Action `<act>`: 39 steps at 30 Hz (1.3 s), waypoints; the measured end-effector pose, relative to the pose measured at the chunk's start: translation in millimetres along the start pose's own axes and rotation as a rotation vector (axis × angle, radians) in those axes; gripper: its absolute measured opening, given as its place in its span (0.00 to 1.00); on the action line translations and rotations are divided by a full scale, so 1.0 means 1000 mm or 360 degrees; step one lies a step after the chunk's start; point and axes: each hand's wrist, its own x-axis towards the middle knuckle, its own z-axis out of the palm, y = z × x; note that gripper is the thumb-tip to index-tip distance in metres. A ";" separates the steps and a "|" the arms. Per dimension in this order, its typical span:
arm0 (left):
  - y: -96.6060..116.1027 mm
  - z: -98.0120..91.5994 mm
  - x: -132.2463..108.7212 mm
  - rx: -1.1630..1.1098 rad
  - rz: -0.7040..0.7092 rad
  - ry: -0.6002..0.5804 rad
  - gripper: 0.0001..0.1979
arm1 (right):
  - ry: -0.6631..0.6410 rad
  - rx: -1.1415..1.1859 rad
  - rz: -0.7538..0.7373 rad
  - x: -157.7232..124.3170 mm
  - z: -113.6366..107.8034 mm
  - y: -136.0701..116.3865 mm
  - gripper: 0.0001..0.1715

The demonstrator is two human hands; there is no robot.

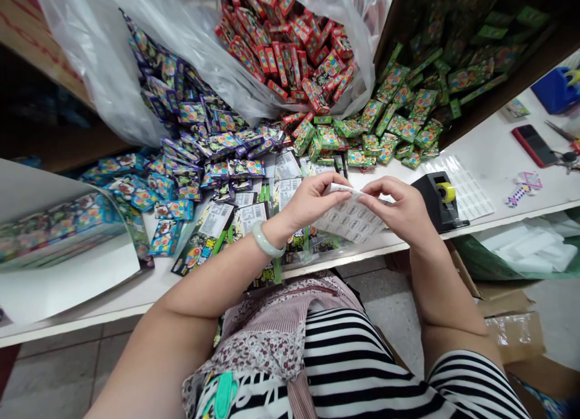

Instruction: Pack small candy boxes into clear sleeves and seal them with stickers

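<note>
Between my two hands is a white sheet [356,221] with rows of small printed oval marks; it looks like a sticker sheet, tilted above the table's front edge. My left hand [315,197], with a pale green bangle on the wrist, pinches its upper left edge. At the upper right edge my right hand [393,204] pinches it too, thumb and fingers closed. Beneath and left of the sheet lie flat printed packets [247,221] with barcodes, overlapping each other. Whether a sticker is between my fingertips I cannot tell.
Small purple boxes [222,144], red boxes [290,60] in a clear plastic bag [362,20], green boxes [380,126] and blue boxes [165,235] are heaped behind. A black tape dispenser [430,201] stands right, beside another sticker sheet [466,195]. A red-cased phone [535,145] lies farther right.
</note>
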 end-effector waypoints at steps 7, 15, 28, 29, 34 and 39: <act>-0.004 -0.001 0.000 0.0019 -0.0040 -0.0007 0.14 | 0.0099 0.0064 0.0087 -0.002 0.004 0.002 0.09; -0.008 -0.007 -0.001 0.0049 0.0165 -0.0052 0.08 | -0.0006 0.0129 0.0194 0.002 0.001 0.005 0.05; -0.004 -0.001 -0.001 0.0095 -0.0118 0.0050 0.19 | 0.0134 0.0107 0.0143 -0.001 0.005 0.007 0.08; -0.005 -0.002 -0.001 0.0098 -0.0113 0.0043 0.19 | 0.0143 0.0112 0.0142 -0.001 0.006 0.008 0.08; -0.009 -0.003 0.001 0.0009 0.0015 -0.0024 0.10 | 0.0062 0.0101 0.0206 -0.001 0.006 0.009 0.07; -0.011 -0.003 0.001 0.0037 0.0101 -0.0028 0.03 | 0.0050 0.0052 0.0182 -0.001 0.005 0.006 0.03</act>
